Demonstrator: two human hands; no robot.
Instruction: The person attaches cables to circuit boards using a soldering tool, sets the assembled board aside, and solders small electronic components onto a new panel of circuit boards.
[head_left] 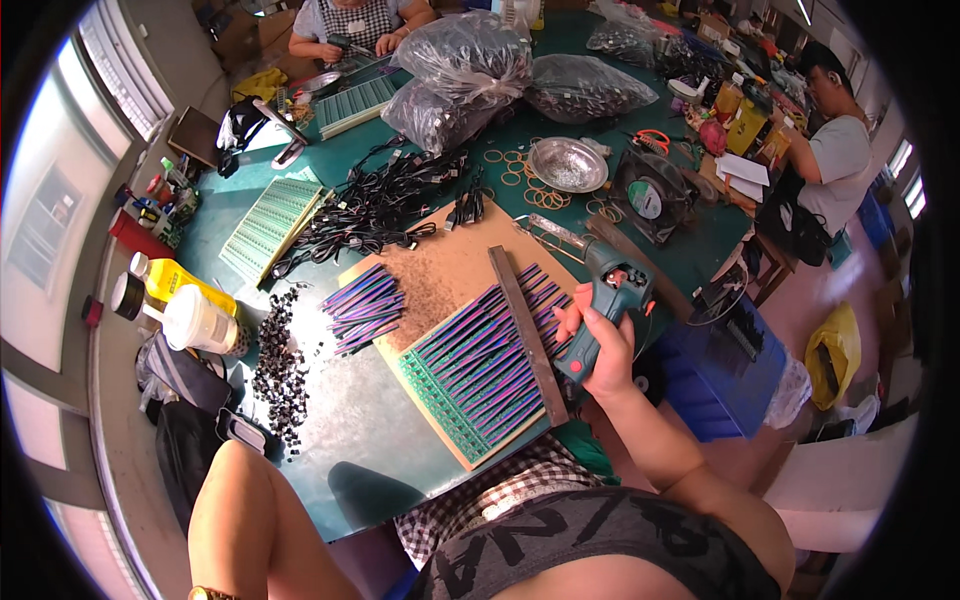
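Note:
My right hand (606, 352) is closed round the handle of a dark green pistol-grip electric screwdriver (612, 285), its silver front end aimed to the far left. Beneath and left of it lies a green circuit board panel (445, 410), with rows of purple and blue ribbon cable strips (490, 365) across it. A dark flat bar (527, 335) rests over the strips, close to my fingers. The panel sits partly on a brown board (425, 270). Only my bent left arm shows at the lower left, with a gold watch; the left hand is out of the picture.
Left of the panel lie a bundle of strips (365, 308) and scattered small black parts (280, 365). Black cables (370, 205), a metal bowl (568, 165), a fan (650, 195) and plastic bags (470, 75) stand beyond. Cups and bottles (195, 318) edge the left. Two people work farther off.

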